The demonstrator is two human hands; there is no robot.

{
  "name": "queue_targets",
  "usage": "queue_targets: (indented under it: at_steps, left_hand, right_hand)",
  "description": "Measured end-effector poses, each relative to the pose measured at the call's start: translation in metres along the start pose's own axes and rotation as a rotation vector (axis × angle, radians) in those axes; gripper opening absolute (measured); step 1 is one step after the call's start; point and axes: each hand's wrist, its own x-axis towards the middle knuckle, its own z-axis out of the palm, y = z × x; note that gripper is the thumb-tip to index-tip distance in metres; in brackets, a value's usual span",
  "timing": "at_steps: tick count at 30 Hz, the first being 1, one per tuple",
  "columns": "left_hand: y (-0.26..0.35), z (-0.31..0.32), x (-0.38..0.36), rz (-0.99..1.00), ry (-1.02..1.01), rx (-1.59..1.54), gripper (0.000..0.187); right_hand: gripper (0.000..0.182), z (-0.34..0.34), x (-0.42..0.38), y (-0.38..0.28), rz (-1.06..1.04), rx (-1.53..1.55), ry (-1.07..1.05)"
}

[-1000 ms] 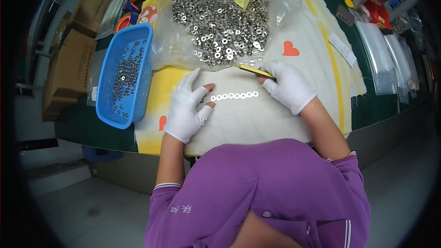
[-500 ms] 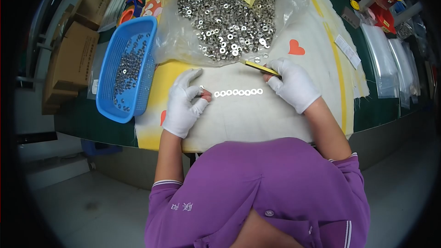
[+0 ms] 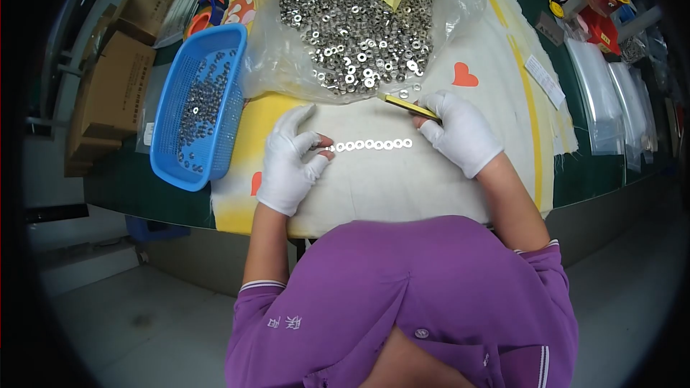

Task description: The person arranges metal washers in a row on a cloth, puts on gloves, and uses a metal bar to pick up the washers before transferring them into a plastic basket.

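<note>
Noted bright, glossy metal on the row of washers (image 3: 370,146) and the piled washers (image 3: 356,21). Recorded clear, creased, shiny plastic for the large bag (image 3: 264,65). Found smooth, lightly glossy blue plastic on the perforated basket (image 3: 229,126). Observed matt white cloth over most of the left hand (image 3: 287,162) and right hand (image 3: 460,131). Noted matt cloth, frayed along the edge, for the table covering (image 3: 410,190). Logged matt purple cloth for the shirt (image 3: 445,266), dull brown cardboard for the boxes (image 3: 118,93), glossy clear film for the flat bags (image 3: 593,97).
</note>
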Motion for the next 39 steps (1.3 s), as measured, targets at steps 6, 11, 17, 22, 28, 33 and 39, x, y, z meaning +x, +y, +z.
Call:
queue_targets:
  at_steps: [6,11,17,22,28,33,39]
  left_hand:
    - [0.003,-0.002,-0.001,-0.083,-0.017,-0.017,0.028]
    - [-0.005,-0.005,-0.006,-0.092,0.011,0.058,0.027]
    - [-0.009,-0.005,-0.006,-0.098,-0.014,0.024,0.016]
    - [-0.009,-0.008,-0.008,-0.105,-0.028,-0.049,0.012]
    - [-0.006,-0.008,-0.007,-0.042,-0.011,0.003,0.014]
    - [-0.007,-0.008,-0.007,-0.055,-0.016,-0.011,0.017]
    - [-0.009,-0.010,-0.012,-0.133,0.025,0.012,0.021]
  right_hand:
    - [0.020,-0.002,0.000,-0.002,-0.002,-0.005,-0.003]
    - [0.022,-0.004,0.000,-0.003,0.007,-0.013,-0.025]
    - [0.020,-0.001,-0.001,-0.002,-0.010,0.012,0.005]
    - [0.020,-0.001,-0.001,-0.004,0.030,0.002,-0.011]
    - [0.020,-0.001,-0.001,-0.004,0.024,-0.016,-0.011]
    - [0.019,0.000,0.000,-0.001,0.011,-0.004,-0.005]
    - [0.019,0.001,0.000,0.000,0.006,-0.004,-0.003]
